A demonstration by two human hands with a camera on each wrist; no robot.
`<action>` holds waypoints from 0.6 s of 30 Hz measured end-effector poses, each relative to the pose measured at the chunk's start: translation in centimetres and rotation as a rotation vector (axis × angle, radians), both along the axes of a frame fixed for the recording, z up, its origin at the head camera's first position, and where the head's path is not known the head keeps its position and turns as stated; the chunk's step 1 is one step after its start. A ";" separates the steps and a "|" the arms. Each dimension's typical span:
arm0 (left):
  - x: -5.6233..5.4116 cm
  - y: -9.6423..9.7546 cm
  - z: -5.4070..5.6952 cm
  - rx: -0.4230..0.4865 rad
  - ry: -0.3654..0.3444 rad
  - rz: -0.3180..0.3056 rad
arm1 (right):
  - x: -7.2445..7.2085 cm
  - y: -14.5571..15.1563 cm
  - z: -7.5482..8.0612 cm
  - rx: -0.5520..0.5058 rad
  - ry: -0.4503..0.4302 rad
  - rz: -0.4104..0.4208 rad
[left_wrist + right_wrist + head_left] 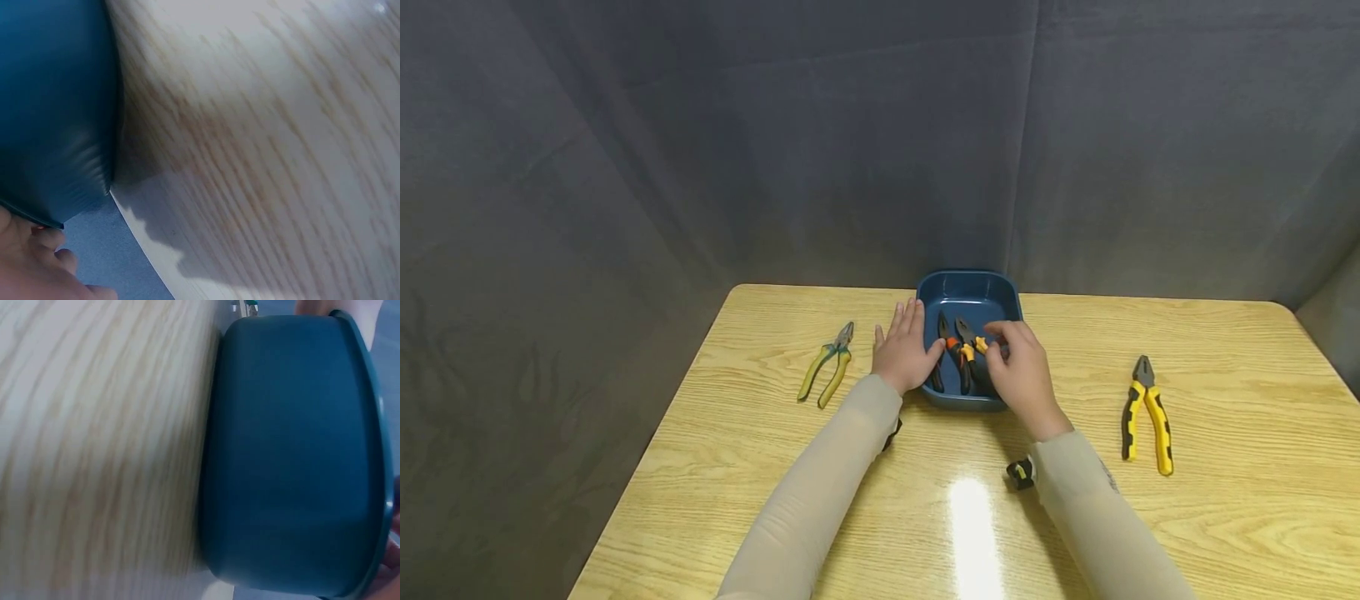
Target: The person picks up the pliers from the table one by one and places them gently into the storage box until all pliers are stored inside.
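A dark blue basin point(968, 403) stands near the table's back edge. Inside lie long-nose pliers with orange-and-black handles point(953, 343) and, to their right, pliers with yellow-and-black handles point(967, 353). My left hand point(904, 354) rests on the basin's left rim, fingers extended and thumb over the edge. Over the basin's right side, my right hand point(1024, 371) bends its fingers and thumb about a handle of the yellow-and-black pliers, partly hiding it. In the left wrist view, the left hand point(37, 265) touches the rim; the right wrist view shows mostly the basin's outer wall point(294, 456).
Green-yellow pliers point(835, 358) lie spread on the wooden table point(700, 500) left of the basin. Another yellow-and-black pair of pliers point(1142, 408) lies to the right. A grey curtain point(850, 150) hangs behind the table.
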State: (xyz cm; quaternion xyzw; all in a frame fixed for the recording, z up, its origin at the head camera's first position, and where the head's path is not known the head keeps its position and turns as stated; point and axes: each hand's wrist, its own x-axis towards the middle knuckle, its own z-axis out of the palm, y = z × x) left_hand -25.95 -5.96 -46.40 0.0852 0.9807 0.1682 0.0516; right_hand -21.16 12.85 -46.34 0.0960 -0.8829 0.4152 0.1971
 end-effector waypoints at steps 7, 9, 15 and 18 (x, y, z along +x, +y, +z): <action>0.1 -0.1 -0.1 0.011 0.012 -0.002 | 0.9 0.7 0.3 -0.008 -0.031 0.054; 0.1 -0.1 -0.1 0.009 0.012 -0.001 | 1.2 1.0 0.4 -0.012 -0.029 0.065; 0.1 0.0 0.1 0.019 0.005 0.000 | 1.7 1.8 1.2 0.003 0.012 0.105; 0.1 0.0 0.1 0.014 0.004 -0.001 | 1.9 2.2 1.6 0.028 0.040 0.114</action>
